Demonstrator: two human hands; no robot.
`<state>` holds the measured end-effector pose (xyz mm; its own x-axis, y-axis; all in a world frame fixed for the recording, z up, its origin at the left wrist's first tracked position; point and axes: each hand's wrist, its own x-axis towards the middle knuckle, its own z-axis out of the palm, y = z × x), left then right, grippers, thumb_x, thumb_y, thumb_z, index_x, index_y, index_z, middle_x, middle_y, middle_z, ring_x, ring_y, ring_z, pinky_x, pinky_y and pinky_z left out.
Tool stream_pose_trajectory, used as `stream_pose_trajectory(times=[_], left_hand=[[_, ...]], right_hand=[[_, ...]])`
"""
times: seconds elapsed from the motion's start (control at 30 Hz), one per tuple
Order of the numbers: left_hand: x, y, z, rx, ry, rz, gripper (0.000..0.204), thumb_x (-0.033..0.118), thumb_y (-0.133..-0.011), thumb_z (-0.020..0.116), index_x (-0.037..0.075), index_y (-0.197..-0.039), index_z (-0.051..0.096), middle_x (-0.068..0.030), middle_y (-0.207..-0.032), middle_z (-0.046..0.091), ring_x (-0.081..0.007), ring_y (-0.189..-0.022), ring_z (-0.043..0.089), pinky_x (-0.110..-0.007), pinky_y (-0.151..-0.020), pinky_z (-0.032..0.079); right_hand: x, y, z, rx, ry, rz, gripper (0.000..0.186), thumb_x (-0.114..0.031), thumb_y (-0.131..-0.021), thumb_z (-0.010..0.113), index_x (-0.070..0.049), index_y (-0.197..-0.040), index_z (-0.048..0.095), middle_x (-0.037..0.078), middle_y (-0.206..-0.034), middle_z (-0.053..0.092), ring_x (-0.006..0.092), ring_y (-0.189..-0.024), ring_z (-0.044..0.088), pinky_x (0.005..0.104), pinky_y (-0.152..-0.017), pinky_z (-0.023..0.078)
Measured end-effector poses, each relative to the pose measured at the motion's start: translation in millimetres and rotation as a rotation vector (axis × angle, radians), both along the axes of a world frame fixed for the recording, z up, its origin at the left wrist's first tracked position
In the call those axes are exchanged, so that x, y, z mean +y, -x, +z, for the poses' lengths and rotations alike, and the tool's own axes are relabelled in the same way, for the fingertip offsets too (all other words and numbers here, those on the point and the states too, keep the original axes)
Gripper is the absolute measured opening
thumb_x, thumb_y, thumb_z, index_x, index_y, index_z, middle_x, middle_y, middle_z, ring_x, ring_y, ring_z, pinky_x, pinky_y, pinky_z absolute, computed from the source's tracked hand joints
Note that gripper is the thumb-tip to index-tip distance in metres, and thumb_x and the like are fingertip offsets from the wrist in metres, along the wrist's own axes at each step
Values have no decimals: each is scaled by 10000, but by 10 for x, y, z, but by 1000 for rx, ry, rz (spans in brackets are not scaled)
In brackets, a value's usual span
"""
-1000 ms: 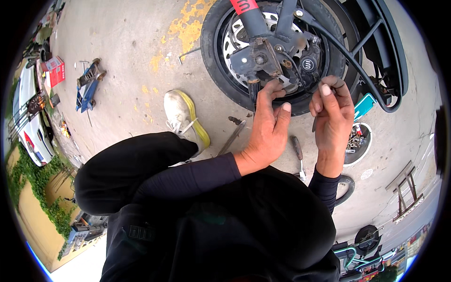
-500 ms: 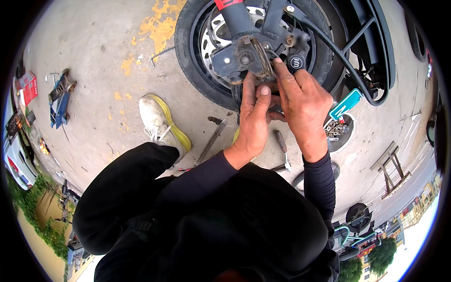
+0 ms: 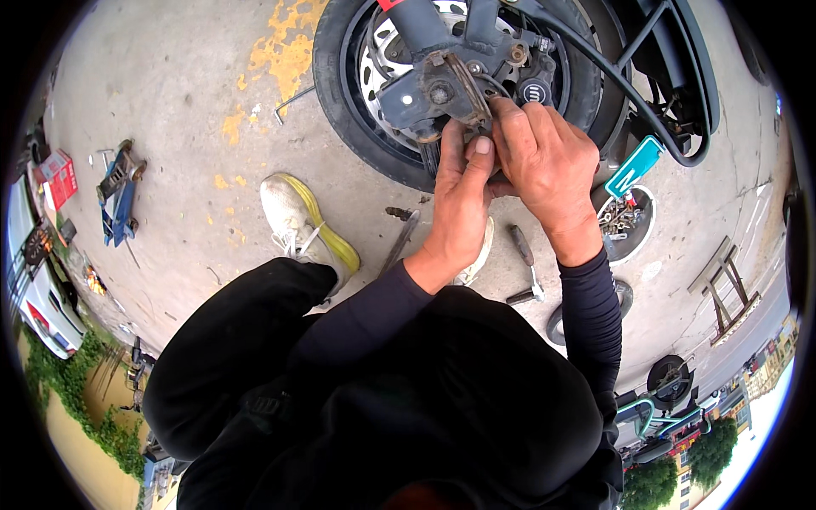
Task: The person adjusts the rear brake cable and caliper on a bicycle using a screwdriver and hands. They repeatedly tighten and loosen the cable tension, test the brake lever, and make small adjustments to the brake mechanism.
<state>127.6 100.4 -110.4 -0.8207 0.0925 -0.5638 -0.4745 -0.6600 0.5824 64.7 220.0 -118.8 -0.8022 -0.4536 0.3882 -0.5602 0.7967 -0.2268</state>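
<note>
Both my hands meet at the lower end of a dark, worn metal bracket (image 3: 439, 95) on the hub side of a wheel with a black tyre (image 3: 342, 102). My left hand (image 3: 459, 212) is closed there, thumb up and fingers curled behind it. Beside it, my right hand (image 3: 544, 170) pinches with bent fingers next to a round black cap (image 3: 534, 90). Whatever sits between the fingertips is hidden. Behind the bracket shows a drilled brake disc (image 3: 371, 72). A black tube frame (image 3: 625, 64) runs over the wheel's right side.
A hammer (image 3: 525, 246) and a metal bar (image 3: 401, 240) lie near my shoe (image 3: 293, 212). Right of my hands stands a bowl (image 3: 651, 223) of bolts, under a teal tag (image 3: 635, 168). Leftward are a hex key (image 3: 293, 104), a blue floor jack (image 3: 117, 200) and a red box (image 3: 59, 180).
The view has shifted slightly, so the floor things sit differently. Both hands stay at the bracket's lower end; my right fingers are more bent and drawn in closer to it.
</note>
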Motion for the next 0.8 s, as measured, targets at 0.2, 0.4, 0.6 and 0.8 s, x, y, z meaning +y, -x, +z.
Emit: stream_pose_trajectory(times=[0.2, 0.4, 0.6, 0.8], left_hand=[[-41, -1, -77, 66, 1, -70, 547, 299, -1115, 418, 148, -1604, 224, -49, -1394, 523, -174, -1253, 559, -385, -994, 502], [-89, 14, -91, 87, 18, -142, 584, 344, -1123, 396, 135, -1621, 172, -82, -1443, 493, -206, -1275, 562, -420, -1010, 512], [-88, 12, -101, 102, 54, -165, 659, 368, -1123, 402, 135, -1643, 73, -144, -1402, 530, -235, -1238, 588, -429, -990, 522], [-33, 9, -172, 125, 83, -184, 781, 433, -1103, 448, 156, -1647, -40, -183, -1356, 552, -267, -1155, 636, -417, -905, 567]], right_hand=[[46, -52, -109, -40, 117, -34, 477, -214, -709, 724, -116, -1174, 679, -16, -728, 442, 134, -628, 577, 278, -497, 483], [66, -52, -57, 30, -62, 39, 591, -221, -683, 730, -119, -1264, 701, -13, -730, 442, 132, -616, 566, 279, -499, 489], [71, -153, -78, -104, 334, -82, 266, -103, -836, 763, -85, -1098, 718, 8, -730, 589, 147, -591, 608, 286, -512, 493], [-14, -537, -74, -452, 1049, -549, 142, -135, -1033, 662, -5, -1091, 663, -15, -849, 665, 25, -707, 539, 182, -618, 427]])
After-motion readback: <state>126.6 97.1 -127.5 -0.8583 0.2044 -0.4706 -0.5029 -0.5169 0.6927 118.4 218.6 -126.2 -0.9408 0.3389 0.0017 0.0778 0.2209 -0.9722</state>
